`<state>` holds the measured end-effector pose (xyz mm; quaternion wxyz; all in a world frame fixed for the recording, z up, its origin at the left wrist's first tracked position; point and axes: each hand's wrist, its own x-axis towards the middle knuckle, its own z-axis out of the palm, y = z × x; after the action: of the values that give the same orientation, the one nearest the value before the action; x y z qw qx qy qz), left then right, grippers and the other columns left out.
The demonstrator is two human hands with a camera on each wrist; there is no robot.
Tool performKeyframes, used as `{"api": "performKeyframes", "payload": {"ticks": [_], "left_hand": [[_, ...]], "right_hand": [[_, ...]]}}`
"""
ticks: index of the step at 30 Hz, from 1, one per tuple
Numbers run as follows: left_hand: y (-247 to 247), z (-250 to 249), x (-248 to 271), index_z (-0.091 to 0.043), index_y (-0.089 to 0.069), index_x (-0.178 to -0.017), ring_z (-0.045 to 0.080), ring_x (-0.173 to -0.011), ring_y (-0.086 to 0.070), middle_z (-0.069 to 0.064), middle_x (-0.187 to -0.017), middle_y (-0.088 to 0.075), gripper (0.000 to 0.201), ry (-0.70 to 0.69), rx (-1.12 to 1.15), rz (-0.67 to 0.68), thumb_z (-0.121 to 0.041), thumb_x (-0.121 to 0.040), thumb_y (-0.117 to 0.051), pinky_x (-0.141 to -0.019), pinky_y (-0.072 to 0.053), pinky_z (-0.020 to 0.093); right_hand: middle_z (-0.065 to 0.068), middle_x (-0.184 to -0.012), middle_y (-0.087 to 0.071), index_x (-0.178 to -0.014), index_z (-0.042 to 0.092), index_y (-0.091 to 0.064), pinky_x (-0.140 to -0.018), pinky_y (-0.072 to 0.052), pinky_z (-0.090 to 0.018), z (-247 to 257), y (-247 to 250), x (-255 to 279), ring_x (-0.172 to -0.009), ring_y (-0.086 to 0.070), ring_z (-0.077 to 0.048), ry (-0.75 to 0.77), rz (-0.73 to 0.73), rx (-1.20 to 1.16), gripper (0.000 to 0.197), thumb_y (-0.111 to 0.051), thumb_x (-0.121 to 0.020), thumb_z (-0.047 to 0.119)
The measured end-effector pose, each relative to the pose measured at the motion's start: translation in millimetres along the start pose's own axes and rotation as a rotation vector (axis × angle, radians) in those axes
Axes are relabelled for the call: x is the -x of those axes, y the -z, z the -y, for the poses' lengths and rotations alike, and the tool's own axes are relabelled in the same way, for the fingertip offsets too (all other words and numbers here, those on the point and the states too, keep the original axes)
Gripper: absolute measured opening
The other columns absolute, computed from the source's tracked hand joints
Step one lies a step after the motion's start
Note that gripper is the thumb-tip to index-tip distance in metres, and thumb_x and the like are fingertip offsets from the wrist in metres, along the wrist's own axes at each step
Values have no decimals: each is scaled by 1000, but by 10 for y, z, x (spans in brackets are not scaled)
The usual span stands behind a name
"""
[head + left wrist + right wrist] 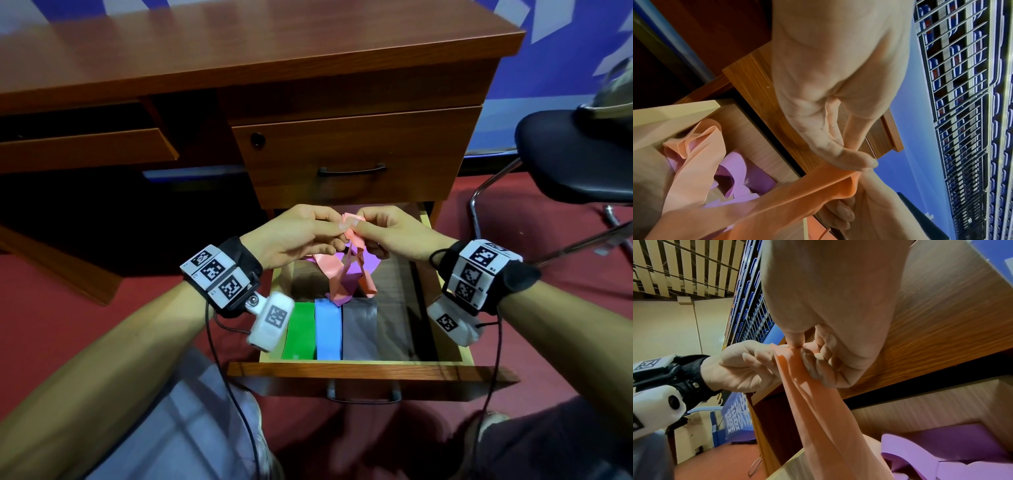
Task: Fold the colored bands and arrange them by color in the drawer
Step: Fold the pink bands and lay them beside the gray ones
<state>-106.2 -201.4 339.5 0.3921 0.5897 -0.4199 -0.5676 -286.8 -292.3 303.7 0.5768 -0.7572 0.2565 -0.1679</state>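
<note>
Both hands meet above the back of the open drawer (370,371). My left hand (334,229) and right hand (359,224) each pinch the top of a salmon-pink band (346,270), which hangs crumpled and twisted down into the drawer. The same pink band (818,410) drops from the pinching fingertips (795,341) in the right wrist view, and the pink band (797,191) stretches under my left thumb (851,160). A loose purple band (368,262) lies unfolded beneath it. Folded green (301,330), blue (328,329) and grey (359,329) bands lie side by side at the drawer's front.
The wooden desk (239,51) stands behind, with a closed upper drawer and its dark handle (351,170) just above my hands. A black chair (575,161) stands to the right on red carpet. The drawer's right part (397,308) shows bare wood.
</note>
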Motion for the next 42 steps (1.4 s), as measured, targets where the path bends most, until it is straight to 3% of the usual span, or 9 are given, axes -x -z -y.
{"api": "performKeyframes", "payload": {"ticks": [4,9,13,17,22,26,31,38,42], "left_hand": [[45,-102,26,-3,-68,-95,13,-62,-64,11,-73,-65,5,-77,-17,-65,-1,-96,-63,-54,-52,17],[185,-318,90,-14,-57,-74,15,-51,-49,2,-65,-52,21,-384,97,-394,-4,-93,-55,-38,-34,22],[258,-321,96,-16,-50,-70,14,-48,-41,2,-62,-42,25,-465,197,-522,-5,-93,-50,-37,-26,21],[307,-256,71,-15,-49,-68,14,-46,-40,2,-59,-40,27,-438,175,-589,-6,-93,-51,-37,-25,22],[407,-133,0,-16,-47,-64,13,-44,-40,-4,-51,-40,25,-276,83,-729,-9,-88,-54,-39,-27,22],[467,-84,-67,-17,-44,-63,16,-45,-39,-2,-53,-35,20,-212,119,-778,-12,-78,-55,-44,-28,24],[483,-45,-103,-18,-44,-60,17,-45,-41,2,-59,-39,21,-205,86,-768,-15,-77,-56,-43,-28,25],[542,-3,-136,-19,-42,-58,17,-44,-39,-1,-55,-36,25,-233,71,-777,-15,-78,-56,-42,-26,25],[546,3,-156,-20,-42,-57,17,-44,-39,-2,-54,-36,27,-230,44,-771,-15,-79,-56,-41,-26,22]], "right_hand": [[3,-58,-51,-101,4,-57,-46,-32,-25,6,-17,-50,-49,-44,-13,-23,-77,-80,36,-53,-101,40],[0,-64,-54,-99,11,-57,-44,-37,-22,-133,-21,-261,-50,-47,-13,-125,-224,38,25,-55,-100,36],[-1,-86,-71,-99,13,-67,-69,-54,-31,-414,-133,-378,-75,-67,-21,-213,143,678,17,-59,-95,27],[-4,-117,-68,-112,18,-68,-88,-49,-32,-740,-362,-553,-104,-63,-27,-290,345,944,27,-58,-94,35],[-12,-119,-66,-118,10,-63,-79,-42,-27,-1036,-505,-825,-109,-61,-31,-328,33,843,29,-56,-93,20],[-18,-119,-60,-121,10,-53,-91,-49,-40,-1072,-592,-1183,-109,-60,-37,-220,-151,745,37,-61,-85,16],[-16,-132,-53,-141,17,-39,-97,-49,-45,-974,-803,-1530,-117,-57,-36,-172,-121,712,61,-66,-86,25],[-16,-114,-66,-105,13,-64,-79,-52,-37,-1066,-892,-1552,-102,-64,-36,-305,-77,851,22,-57,-85,13],[-13,-108,-68,-99,19,-71,-73,-49,-34,-1047,-708,-1361,-95,-66,-35,-235,-115,852,20,-62,-84,29]]}}
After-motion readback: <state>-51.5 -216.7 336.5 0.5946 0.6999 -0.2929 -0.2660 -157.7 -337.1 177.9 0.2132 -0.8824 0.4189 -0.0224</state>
